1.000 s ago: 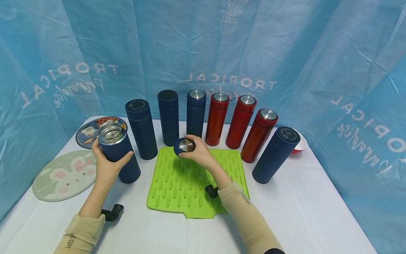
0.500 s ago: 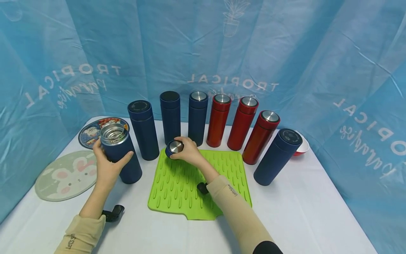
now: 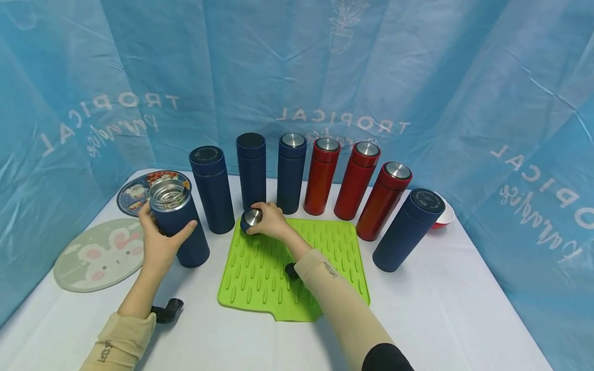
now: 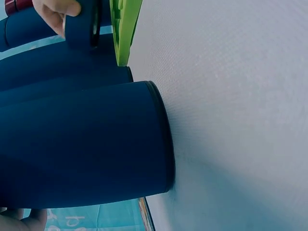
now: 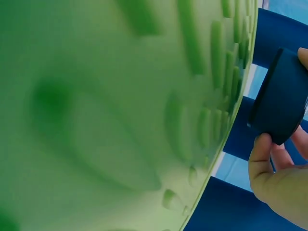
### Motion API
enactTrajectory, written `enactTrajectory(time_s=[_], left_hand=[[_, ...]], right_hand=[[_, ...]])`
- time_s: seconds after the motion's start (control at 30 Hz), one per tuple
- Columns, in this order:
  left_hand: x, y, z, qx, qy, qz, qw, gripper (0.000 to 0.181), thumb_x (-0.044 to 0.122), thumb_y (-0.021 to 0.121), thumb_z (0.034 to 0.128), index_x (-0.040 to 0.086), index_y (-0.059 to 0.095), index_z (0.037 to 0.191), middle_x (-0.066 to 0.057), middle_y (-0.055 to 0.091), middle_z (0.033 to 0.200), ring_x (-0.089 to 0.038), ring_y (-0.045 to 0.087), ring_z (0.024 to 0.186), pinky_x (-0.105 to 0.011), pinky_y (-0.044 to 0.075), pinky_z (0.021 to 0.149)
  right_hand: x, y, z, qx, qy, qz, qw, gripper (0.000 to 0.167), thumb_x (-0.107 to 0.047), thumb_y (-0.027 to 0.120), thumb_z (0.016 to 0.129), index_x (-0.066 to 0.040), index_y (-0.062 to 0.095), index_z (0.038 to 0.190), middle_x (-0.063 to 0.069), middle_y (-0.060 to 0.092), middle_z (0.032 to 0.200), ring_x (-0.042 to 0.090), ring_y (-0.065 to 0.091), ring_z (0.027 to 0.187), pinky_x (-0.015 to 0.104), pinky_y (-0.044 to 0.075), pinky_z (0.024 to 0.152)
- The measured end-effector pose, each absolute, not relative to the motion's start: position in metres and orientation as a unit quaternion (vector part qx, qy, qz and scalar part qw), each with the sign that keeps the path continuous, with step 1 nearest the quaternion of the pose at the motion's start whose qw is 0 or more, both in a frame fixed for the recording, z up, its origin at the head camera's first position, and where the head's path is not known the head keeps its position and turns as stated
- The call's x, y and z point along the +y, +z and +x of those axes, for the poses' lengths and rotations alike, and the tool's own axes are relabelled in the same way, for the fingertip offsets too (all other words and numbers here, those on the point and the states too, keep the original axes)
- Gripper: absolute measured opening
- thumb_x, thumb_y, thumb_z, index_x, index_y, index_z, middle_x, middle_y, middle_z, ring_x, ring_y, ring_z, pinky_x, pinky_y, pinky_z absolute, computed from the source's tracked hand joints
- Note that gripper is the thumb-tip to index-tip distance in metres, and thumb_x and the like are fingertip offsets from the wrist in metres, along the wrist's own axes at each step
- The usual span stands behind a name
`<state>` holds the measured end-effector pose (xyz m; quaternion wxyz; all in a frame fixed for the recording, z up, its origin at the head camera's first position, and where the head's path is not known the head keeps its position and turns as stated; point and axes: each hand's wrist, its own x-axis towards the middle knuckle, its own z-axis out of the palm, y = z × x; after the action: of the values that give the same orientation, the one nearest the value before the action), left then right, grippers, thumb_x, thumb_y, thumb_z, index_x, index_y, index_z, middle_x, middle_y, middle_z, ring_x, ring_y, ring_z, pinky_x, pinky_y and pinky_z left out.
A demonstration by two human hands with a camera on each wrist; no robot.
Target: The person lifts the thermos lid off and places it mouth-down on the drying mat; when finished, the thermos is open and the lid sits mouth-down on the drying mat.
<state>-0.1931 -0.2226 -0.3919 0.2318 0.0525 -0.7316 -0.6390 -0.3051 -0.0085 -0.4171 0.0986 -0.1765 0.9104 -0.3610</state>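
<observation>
At the left, an open dark blue thermos (image 3: 194,249) stands upright on the table, its steel mouth uncovered. My left hand (image 3: 160,245) grips it from the near side, thumb and fingers spread around the body. In the left wrist view the thermos (image 4: 86,149) has its base against the white cloth. My right hand (image 3: 273,222) pinches a dark blue thermos lid (image 3: 251,218) with a silver top. This lid is over the far left corner of a green ridged mat (image 3: 287,288). The left wrist view shows a small gap between the lid (image 4: 79,24) and the mat.
Capped blue thermoses (image 3: 213,198) and red thermoses (image 3: 320,178) stand in an arc behind the mat. Another blue one (image 3: 401,237) is at the right, a red-and-white bowl (image 3: 446,216) behind it. A rabbit placemat (image 3: 99,257) and a patterned round mat (image 3: 132,195) lie left.
My right hand has carried the lid left and slightly lower, to the mat's far left corner. The left hand keeps its grip on the thermos; the head view has shifted slightly.
</observation>
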Motion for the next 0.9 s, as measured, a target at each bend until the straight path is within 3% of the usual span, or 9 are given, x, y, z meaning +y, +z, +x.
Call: enactTrajectory(time_s=[0.33, 0.53, 0.9], left_hand=[[-0.2245, -0.3938, -0.1935, -0.733, -0.64, 0.053, 0.224, 0.089, 0.003, 0.07, 0.0786, 0.03, 0.012, 0.14, -0.006, 0.027, 0.142, -0.022, 0.034, 0.124, -0.045, 0.031, 0.102], [-0.2249, -0.3941, -0.1936, -0.737, -0.636, 0.056, 0.22, 0.089, 0.005, 0.07, 0.0785, 0.03, 0.011, 0.14, -0.006, 0.026, 0.143, -0.024, 0.033, 0.126, -0.047, 0.03, 0.103], [-0.2243, -0.3913, -0.1919, -0.74, -0.633, 0.056, 0.22, 0.088, 0.006, 0.071, 0.0787, 0.029, 0.012, 0.14, -0.007, 0.026, 0.143, -0.025, 0.033, 0.126, -0.047, 0.029, 0.103]], right_hand=[[-0.0085, -0.4236, -0.3075, 0.914, -0.325, -0.222, 0.098, 0.07, -0.02, 0.08, 0.072, -0.016, 0.048, 0.134, 0.005, 0.051, 0.125, 0.022, 0.045, 0.115, 0.035, 0.037, 0.097], [-0.0086, -0.4238, -0.3065, 0.919, -0.307, -0.228, 0.099, 0.067, -0.021, 0.079, 0.072, -0.015, 0.05, 0.132, 0.005, 0.052, 0.122, 0.021, 0.047, 0.109, 0.033, 0.039, 0.092], [-0.0072, -0.4216, -0.304, 0.914, -0.324, -0.208, 0.127, 0.071, -0.024, 0.078, 0.074, -0.02, 0.045, 0.137, 0.01, 0.045, 0.129, 0.027, 0.041, 0.114, 0.037, 0.041, 0.087]])
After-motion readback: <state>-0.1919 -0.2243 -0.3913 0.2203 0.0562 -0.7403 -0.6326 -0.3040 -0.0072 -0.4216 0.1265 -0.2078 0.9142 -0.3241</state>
